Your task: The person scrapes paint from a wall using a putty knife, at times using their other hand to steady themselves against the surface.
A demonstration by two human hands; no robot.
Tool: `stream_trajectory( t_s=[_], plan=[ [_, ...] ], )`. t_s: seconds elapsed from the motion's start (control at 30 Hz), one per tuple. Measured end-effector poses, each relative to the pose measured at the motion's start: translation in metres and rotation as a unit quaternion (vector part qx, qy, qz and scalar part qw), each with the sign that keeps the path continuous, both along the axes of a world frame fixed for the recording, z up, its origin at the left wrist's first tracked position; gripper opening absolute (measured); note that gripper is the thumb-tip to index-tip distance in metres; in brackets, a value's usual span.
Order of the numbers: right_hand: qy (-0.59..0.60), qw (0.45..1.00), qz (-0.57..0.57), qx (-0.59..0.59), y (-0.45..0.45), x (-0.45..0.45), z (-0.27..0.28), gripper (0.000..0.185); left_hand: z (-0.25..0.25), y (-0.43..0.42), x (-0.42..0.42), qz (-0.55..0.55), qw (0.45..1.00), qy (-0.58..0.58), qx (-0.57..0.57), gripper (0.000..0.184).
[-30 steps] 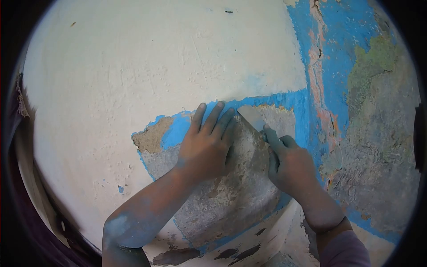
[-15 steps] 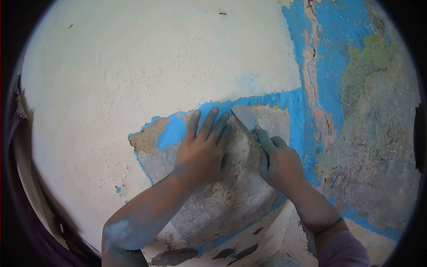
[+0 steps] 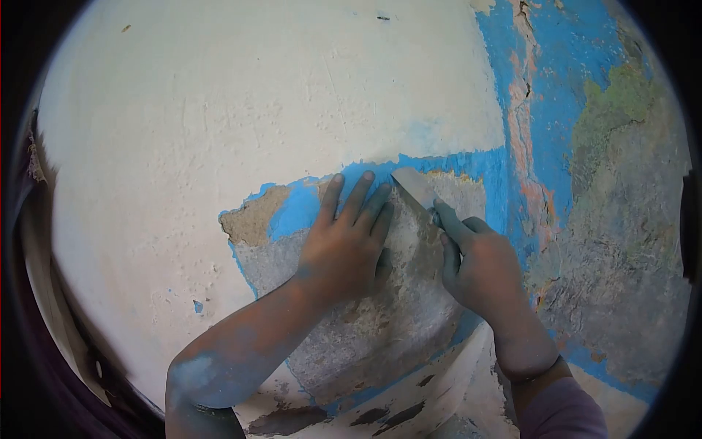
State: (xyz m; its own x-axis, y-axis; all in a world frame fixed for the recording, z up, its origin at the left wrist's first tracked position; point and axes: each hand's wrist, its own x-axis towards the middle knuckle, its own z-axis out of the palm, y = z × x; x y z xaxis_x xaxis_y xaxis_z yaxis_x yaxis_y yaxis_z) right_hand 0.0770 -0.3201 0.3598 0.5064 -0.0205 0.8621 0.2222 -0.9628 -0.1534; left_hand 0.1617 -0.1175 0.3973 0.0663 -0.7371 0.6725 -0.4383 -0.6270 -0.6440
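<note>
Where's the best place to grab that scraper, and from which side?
By its handle, probably from the lower right, as the right hand grips it. The scraper slants with its flat blade up and left at the blue paint, so the handle end points toward the person. Its exact shape is mostly hidden.

The right hand (image 3: 482,263) mostly hides the scraper's (image 3: 414,187) handle (image 3: 436,218); the sleeve (image 3: 564,411) is cropped below.
</note>
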Motion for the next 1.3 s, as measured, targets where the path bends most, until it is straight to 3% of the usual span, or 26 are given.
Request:
stream_trajectory(
  t_s=[0.23,0.43,0.63,0.83,1.03,1.23,1.3],
  plan=[
    [-0.076,0.997,0.01,-0.011,0.003,0.034,-0.028,0.052,0.0,0.001,0.0,-0.007,1.0,-0.005,-0.005,0.059],
    [-0.06,0.998,0.013,-0.018,0.0,0.021,0.01,0.05,0.001,0.0,-0.002,-0.006,1.0,-0.001,-0.004,0.057],
    [-0.066,0.997,0.026,-0.012,0.002,0.026,-0.024,0.054,0.002,0.002,-0.002,-0.006,1.0,-0.007,-0.003,0.056],
    [-0.101,0.995,0.019,-0.016,0.015,0.029,0.017,0.055,0.003,0.001,0.0,-0.004,1.0,-0.001,0.001,0.056],
    [-0.084,0.995,0.037,-0.025,0.007,0.032,-0.03,0.059,0.007,0.005,-0.001,-0.012,1.0,0.002,-0.012,0.055],
    [-0.107,0.993,0.014,-0.042,0.013,0.03,0.015,0.058,0.007,0.005,-0.003,-0.018,1.0,0.008,-0.024,0.056],
    [-0.102,0.994,0.018,-0.033,0.013,0.033,0.006,0.058,0.009,0.006,-0.004,-0.017,1.0,0.001,-0.025,0.057]
  ],
)
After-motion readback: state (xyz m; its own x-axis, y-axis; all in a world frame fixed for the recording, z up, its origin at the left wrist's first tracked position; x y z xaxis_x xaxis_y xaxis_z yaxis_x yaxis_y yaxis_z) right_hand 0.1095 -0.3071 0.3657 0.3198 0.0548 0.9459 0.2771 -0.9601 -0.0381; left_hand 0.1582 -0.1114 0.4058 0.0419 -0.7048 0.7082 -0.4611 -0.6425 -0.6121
